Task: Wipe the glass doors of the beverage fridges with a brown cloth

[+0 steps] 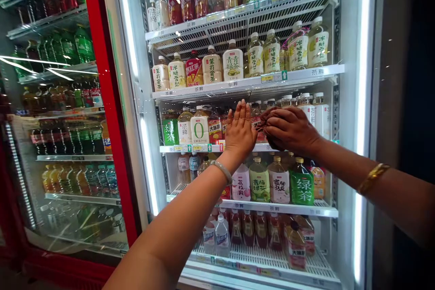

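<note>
My left hand [240, 129] is stretched out flat against the glass of a lit drinks fridge, fingers up, with a pale bangle [222, 172] on the wrist. Just right of it, my right hand [288, 129] is closed on a bunched dark brown cloth [270, 120], pressed toward the glass. The fingers partly cover the cloth. A gold bracelet [374, 177] circles that wrist. Behind both hands, bottles stand on a shelf [183, 148], among them a white bottle with a green zero [199, 127]. The hands block part of that row.
Shelves above and below hold tea bottles, including a green-labelled one [302, 183] and a red-labelled one [194, 70]. Left of a red door frame [108, 99], a second fridge holds green soda bottles [83, 43]. A vertical light strip [362, 99] runs along the right side.
</note>
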Demonstrator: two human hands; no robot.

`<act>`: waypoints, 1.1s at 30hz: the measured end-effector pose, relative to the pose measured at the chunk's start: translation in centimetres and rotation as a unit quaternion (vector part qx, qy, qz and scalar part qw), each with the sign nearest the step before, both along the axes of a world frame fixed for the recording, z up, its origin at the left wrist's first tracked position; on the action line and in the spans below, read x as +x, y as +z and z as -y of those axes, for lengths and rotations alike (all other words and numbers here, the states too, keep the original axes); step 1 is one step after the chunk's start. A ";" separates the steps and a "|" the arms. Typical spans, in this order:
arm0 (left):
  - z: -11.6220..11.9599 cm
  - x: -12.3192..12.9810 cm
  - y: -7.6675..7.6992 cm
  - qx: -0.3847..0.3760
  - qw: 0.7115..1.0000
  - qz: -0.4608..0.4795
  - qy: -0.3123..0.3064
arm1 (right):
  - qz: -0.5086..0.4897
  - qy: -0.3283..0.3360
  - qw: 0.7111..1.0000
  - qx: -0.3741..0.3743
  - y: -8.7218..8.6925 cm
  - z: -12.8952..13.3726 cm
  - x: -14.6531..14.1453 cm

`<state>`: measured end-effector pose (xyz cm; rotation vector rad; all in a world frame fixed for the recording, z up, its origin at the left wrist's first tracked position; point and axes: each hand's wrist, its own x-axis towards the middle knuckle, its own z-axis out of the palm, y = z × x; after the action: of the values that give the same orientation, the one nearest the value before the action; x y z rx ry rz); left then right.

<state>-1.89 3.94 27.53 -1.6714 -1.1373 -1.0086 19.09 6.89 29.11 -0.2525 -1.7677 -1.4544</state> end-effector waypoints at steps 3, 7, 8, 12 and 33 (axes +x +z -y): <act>-0.5 2.0 0.4 0.006 1.000 0.015 -0.018 | -0.018 -0.010 0.999 -0.025 2.0 -0.8 2.0; -1.1 3.8 0.5 0.019 0.997 0.066 -0.019 | -0.153 -0.011 0.987 -0.048 3.6 -1.3 1.0; -1.2 4.0 0.4 0.019 0.998 0.062 -0.021 | -0.168 -0.009 0.984 -0.049 3.3 -1.2 0.5; -1.3 3.5 -0.7 0.024 0.999 -0.011 -0.024 | -0.096 0.009 0.995 -0.035 0.0 -0.4 0.8; -3.2 10.1 -0.6 0.069 0.994 -0.080 -0.041 | -0.058 -0.032 0.996 -0.057 -0.8 -1.1 10.4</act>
<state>8.18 7.13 26.92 -1.6674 -0.8808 -0.9629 29.53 7.96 28.36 -0.4479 -1.7627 -1.3572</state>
